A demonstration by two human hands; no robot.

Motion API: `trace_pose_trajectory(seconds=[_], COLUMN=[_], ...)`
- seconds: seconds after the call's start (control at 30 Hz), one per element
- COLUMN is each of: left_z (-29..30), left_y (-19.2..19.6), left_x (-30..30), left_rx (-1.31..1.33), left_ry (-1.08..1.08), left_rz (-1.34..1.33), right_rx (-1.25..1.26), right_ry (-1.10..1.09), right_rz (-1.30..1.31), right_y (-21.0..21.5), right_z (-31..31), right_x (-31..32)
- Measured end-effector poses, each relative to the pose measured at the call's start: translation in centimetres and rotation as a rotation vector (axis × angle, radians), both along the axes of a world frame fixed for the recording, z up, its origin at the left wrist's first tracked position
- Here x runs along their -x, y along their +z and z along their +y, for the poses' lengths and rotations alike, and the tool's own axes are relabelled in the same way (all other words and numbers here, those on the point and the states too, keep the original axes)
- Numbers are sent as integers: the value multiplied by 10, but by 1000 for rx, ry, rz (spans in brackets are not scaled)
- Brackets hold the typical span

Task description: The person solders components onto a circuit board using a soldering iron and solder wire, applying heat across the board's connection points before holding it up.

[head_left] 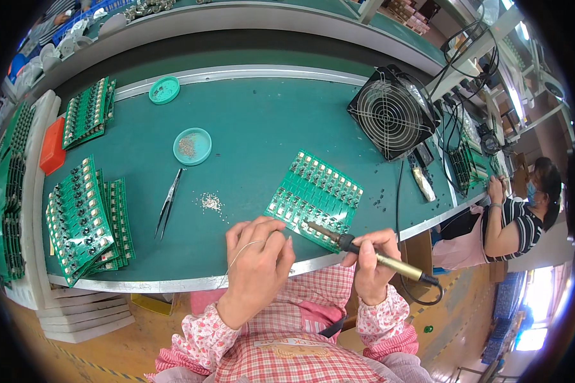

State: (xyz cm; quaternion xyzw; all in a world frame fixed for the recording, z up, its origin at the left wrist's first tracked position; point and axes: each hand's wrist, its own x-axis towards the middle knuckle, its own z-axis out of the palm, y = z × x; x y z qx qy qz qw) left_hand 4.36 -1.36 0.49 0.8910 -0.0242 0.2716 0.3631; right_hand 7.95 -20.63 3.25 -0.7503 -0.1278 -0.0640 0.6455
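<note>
In my right hand [372,263] is a soldering iron [390,262] with a brass-coloured handle, its tip pointing left over the lower part of a green circuit board panel [316,195]. Whether the tip touches the board I cannot tell. My left hand [257,255] is closed at the panel's lower left, with a thin strand of solder wire [239,250] running from its fingers down across the back of the hand. Rows of small white and black parts line the panel, which lies tilted near the table's front edge.
Tweezers [168,204] lie left of a scatter of tiny parts [211,202]. Two turquoise dishes [201,159] [165,90] stand farther back. Stacked boards [80,223] and a red box [52,148] are at left. A black fan [390,113] stands back right; a co-worker [514,223] sits at right.
</note>
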Motion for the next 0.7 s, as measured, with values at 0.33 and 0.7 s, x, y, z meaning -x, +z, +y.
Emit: trace_pose_trajectory(seconds=[0.33, 0.7], left_z=[-1, -1], left_y=[0, -1], left_x=[0, 0], left_rx=[-28, -30], left_ry=[3, 3], left_rz=[-4, 8], right_rx=[290, 335], right_ry=[30, 151], right_rz=[-454, -475], right_y=[-11, -3], right_z=[-2, -1], right_x=[-2, -4])
